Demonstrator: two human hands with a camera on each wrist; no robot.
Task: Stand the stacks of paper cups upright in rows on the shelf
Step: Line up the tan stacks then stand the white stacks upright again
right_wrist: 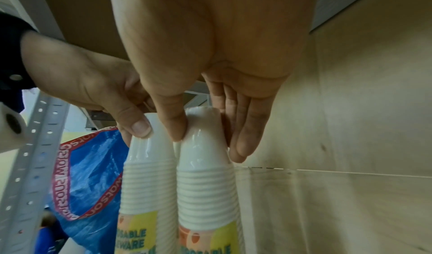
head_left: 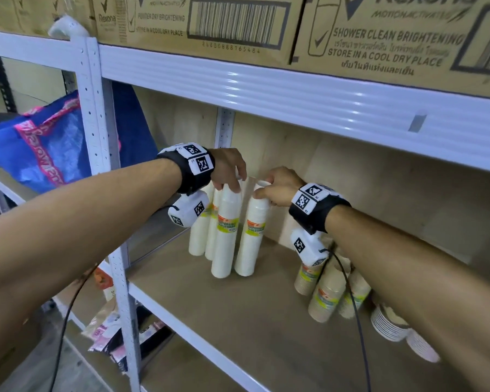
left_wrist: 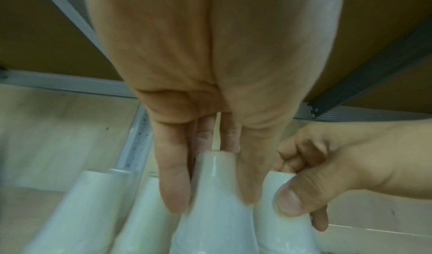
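Handling notes for the tall white paper-cup stacks, each sleeved in clear glossy film with a yellow and orange label: four stand upright at the far left of the wooden shelf board point(head_left: 255, 321), narrow closed end up. The left hand point(head_left: 228, 168) pinches the top of the near-left white stack point(head_left: 227, 236) between thumb and fingers. The right hand point(head_left: 277, 186) pinches the top of the near-right white stack point(head_left: 251, 239) the same way. The two hands are close together, and the two held stacks stand just beside each other.

Each stack is judged light. Nested rims make it fairly stiff along its length, but the walls are likely to crush under a hard squeeze. The film looks slippery, so a grip at the tapered tip may slide off. A stack this tall and narrow tips easily; hold near the top only for steering, and lower on the body for lifting.

Brown paper-cup stacks point(head_left: 327, 298) in film lie leaning at the near right of the shelf, with loose white ribbed cups point(head_left: 388, 325) beside them, not yet stood up.
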